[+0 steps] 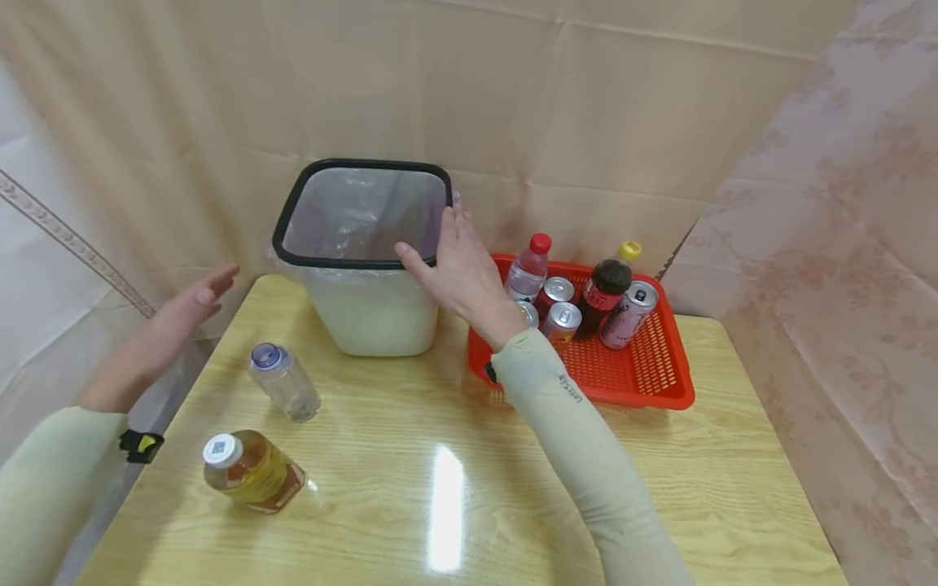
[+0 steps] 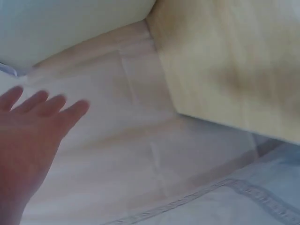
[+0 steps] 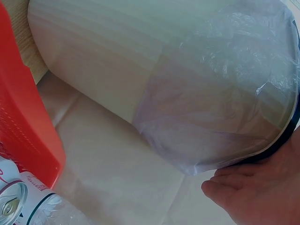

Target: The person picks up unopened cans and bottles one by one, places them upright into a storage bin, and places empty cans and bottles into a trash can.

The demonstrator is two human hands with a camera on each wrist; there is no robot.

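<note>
A pale trash bin (image 1: pixel 370 313) with a black rim stands at the back left of the table. A clear plastic liner (image 3: pixel 225 112) is folded over its edge. My right hand (image 1: pixel 469 268) is at the bin's right side, its extended fingers against the rim (image 3: pixel 274 149) and its thumb near the front corner. Left of the bin, my left hand (image 1: pixel 164 334) hangs in the air with fingers extended, touching nothing. Nearest to it is an uncapped clear plastic bottle (image 1: pixel 287 382). Closer to the front stands a bottle of amber drink (image 1: pixel 256 476) with a white cap.
Right of the bin, a red plastic basket (image 1: pixel 608 378) holds several drink cans (image 1: pixel 628 316), a red-capped water bottle (image 1: pixel 528 268) and a cola bottle (image 1: pixel 602 295). A yellow cap (image 1: pixel 628 251) shows behind the cola. Curtains (image 1: pixel 586 114) hang along the table's back and sides.
</note>
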